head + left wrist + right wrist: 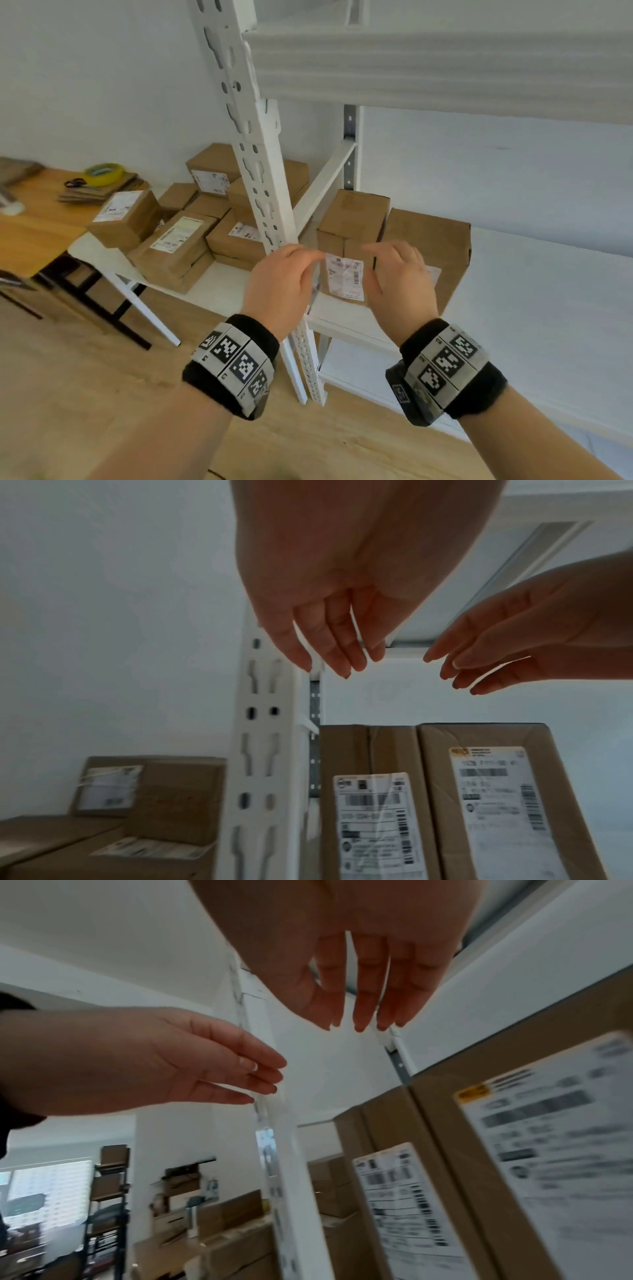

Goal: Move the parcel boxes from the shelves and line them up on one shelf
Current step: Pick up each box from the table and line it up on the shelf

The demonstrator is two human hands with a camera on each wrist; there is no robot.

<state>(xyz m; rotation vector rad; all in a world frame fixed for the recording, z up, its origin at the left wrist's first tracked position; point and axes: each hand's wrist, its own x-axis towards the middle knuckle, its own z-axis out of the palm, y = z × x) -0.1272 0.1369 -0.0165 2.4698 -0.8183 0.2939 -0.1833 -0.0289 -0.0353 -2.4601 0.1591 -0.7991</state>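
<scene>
Currently both hands empty, fingers relaxed: left hand (pixel 284 281) and right hand (pixel 399 274) hover before the narrow brown cardboard parcel box (pixel 352 236), which stands touching the larger cardboard box (pixel 431 246) on the white shelf (pixel 342 313); I'd square both palms on its sides before lifting
</scene>
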